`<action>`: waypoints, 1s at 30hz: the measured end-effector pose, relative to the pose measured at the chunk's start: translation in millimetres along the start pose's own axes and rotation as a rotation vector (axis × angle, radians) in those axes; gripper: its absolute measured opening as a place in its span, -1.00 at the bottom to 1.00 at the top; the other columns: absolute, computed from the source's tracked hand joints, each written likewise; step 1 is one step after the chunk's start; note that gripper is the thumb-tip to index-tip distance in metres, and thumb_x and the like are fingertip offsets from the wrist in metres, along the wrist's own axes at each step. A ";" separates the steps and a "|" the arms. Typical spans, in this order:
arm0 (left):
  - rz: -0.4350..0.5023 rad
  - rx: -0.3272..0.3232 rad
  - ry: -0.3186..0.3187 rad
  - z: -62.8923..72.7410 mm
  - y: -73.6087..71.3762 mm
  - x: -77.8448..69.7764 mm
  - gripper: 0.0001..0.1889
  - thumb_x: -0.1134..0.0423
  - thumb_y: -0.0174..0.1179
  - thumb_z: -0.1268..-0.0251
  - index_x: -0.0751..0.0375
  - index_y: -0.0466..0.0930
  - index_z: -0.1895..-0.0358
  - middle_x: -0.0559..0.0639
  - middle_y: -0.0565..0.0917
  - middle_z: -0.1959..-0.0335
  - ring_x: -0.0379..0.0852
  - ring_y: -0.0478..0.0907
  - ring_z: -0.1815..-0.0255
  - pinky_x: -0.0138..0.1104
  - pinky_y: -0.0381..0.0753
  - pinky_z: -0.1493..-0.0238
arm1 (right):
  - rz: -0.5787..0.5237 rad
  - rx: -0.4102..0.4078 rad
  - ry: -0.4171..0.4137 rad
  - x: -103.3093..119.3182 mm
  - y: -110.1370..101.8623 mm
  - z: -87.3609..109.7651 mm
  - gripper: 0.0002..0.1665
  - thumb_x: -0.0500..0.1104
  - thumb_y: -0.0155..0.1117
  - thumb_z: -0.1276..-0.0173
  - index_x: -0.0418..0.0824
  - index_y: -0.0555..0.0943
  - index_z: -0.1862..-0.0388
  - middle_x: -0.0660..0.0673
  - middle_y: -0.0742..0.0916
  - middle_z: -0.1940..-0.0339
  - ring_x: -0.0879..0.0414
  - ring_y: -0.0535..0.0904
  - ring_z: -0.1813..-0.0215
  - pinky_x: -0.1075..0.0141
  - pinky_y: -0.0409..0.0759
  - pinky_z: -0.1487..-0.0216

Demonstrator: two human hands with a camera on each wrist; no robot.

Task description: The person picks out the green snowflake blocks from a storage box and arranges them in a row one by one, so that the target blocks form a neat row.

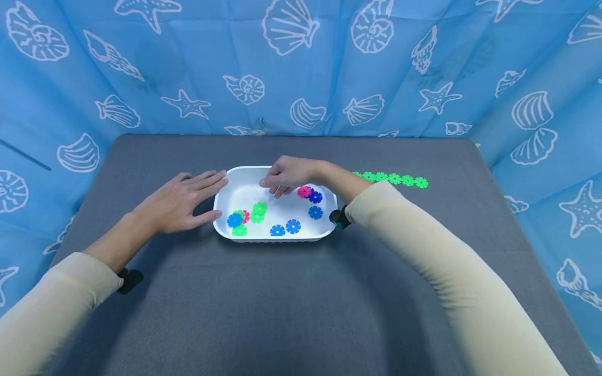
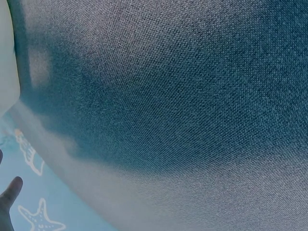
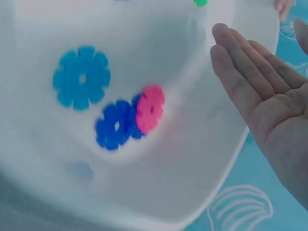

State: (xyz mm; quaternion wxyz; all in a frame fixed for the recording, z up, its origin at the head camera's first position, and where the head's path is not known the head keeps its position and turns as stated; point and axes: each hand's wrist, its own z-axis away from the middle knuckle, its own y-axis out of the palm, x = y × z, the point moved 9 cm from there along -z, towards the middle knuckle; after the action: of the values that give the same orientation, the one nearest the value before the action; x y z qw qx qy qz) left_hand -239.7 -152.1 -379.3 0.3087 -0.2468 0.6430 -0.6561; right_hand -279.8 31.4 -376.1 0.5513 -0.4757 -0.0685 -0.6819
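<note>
A white plastic tray [image 1: 273,239] holds several flower-shaped interlocking discs in the head view. At its left end, my left hand [image 1: 183,201] touches the rim with straight fingers. Over the back middle of the tray is my right hand [image 1: 293,172], palm down; the right wrist view shows its fingers [image 3: 236,62] loosely extended, with nothing between them. Near it lie a pink disc [image 1: 304,191] and a dark blue disc [image 1: 315,196]. Lighter blue discs [image 1: 293,226] are at the front right, and green discs [image 1: 258,211] sit left of the middle.
Behind my right forearm, a row of joined green discs [image 1: 394,178] lies on the grey-covered table [image 1: 301,308]; the forearm hides its left end. A blue curtain [image 1: 310,73] with shell prints hangs around the back and sides. The left wrist view shows mostly grey cloth.
</note>
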 end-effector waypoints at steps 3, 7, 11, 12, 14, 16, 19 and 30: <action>-0.001 -0.005 0.006 0.2 -0.1 -0.1 -0.18 -0.25 0.07 -0.39 0.10 0.13 -0.57 0.05 0.15 -0.59 0.13 0.15 -0.55 0.27 0.23 -0.31 | 0.007 0.027 0.018 -0.6 8.7 -6.9 -0.47 0.01 0.12 -0.55 -0.30 0.52 -0.31 -0.24 0.68 -0.15 0.01 0.64 -0.14 0.17 0.56 -0.21; 0.001 -0.012 0.010 0.0 -0.5 -0.1 -0.18 -0.25 0.07 -0.39 0.10 0.13 -0.58 0.05 0.14 -0.59 0.12 0.15 -0.55 0.27 0.23 -0.31 | 0.054 0.052 0.024 1.4 16.0 -11.2 -0.51 0.01 0.14 -0.54 -0.27 0.55 -0.28 -0.19 0.66 -0.15 0.02 0.62 -0.16 0.21 0.57 -0.19; 0.002 -0.016 0.013 0.2 -0.8 -0.2 -0.18 -0.25 0.07 -0.39 0.10 0.13 -0.58 0.05 0.15 -0.59 0.12 0.16 -0.54 0.26 0.24 -0.31 | 0.073 0.081 0.055 -0.1 23.3 -16.1 -0.47 0.06 0.13 -0.54 -0.25 0.52 -0.30 -0.16 0.66 -0.17 0.02 0.60 -0.19 0.21 0.56 -0.21; 0.004 -0.017 0.013 0.3 -0.8 -0.2 -0.18 -0.25 0.07 -0.39 0.10 0.13 -0.57 0.05 0.15 -0.59 0.12 0.16 -0.54 0.27 0.24 -0.31 | 0.069 0.086 0.063 -0.5 24.8 -17.1 -0.45 0.07 0.13 -0.54 -0.25 0.51 -0.32 -0.16 0.66 -0.18 0.03 0.60 -0.20 0.21 0.55 -0.21; 0.006 -0.019 0.012 0.6 -1.0 -0.3 -0.18 -0.24 0.07 -0.39 0.10 0.13 -0.57 0.05 0.15 -0.58 0.12 0.16 -0.54 0.27 0.24 -0.31 | 0.061 0.093 0.072 0.3 27.3 -18.4 -0.42 0.09 0.10 -0.54 -0.25 0.48 -0.35 -0.15 0.67 -0.19 0.03 0.60 -0.21 0.21 0.55 -0.22; 0.007 -0.022 0.012 0.9 -1.5 -0.6 -0.19 -0.24 0.08 -0.39 0.10 0.13 -0.57 0.06 0.15 -0.58 0.12 0.16 -0.54 0.28 0.24 -0.30 | 0.074 0.100 0.068 2.2 29.5 -19.5 -0.41 0.10 0.09 -0.54 -0.24 0.47 -0.37 -0.13 0.67 -0.20 0.05 0.60 -0.21 0.22 0.55 -0.22; 0.005 -0.024 0.013 0.9 -1.3 -0.9 -0.18 -0.24 0.08 -0.39 0.10 0.13 -0.57 0.06 0.15 -0.58 0.12 0.17 -0.54 0.27 0.25 -0.30 | 0.106 0.116 0.051 5.7 33.7 -21.0 -0.44 0.07 0.12 -0.54 -0.21 0.49 -0.36 -0.11 0.67 -0.18 0.06 0.60 -0.19 0.24 0.55 -0.21; -0.004 -0.037 0.020 1.0 -2.0 -1.2 -0.18 -0.23 0.10 -0.37 0.12 0.14 -0.57 0.07 0.17 -0.58 0.14 0.19 -0.53 0.26 0.27 -0.29 | 0.171 0.205 0.027 12.2 54.6 -17.0 -0.54 -0.09 0.18 -0.50 -0.14 0.50 -0.33 -0.07 0.63 -0.15 0.07 0.57 -0.15 0.19 0.51 -0.24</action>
State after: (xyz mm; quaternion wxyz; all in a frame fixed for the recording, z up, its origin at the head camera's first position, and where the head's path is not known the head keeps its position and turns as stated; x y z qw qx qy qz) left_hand -238.3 -152.0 -377.2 0.2961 -0.2472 0.6577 -0.6470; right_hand -244.3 -8.4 -399.9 0.6539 -0.4118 -0.0894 -0.6284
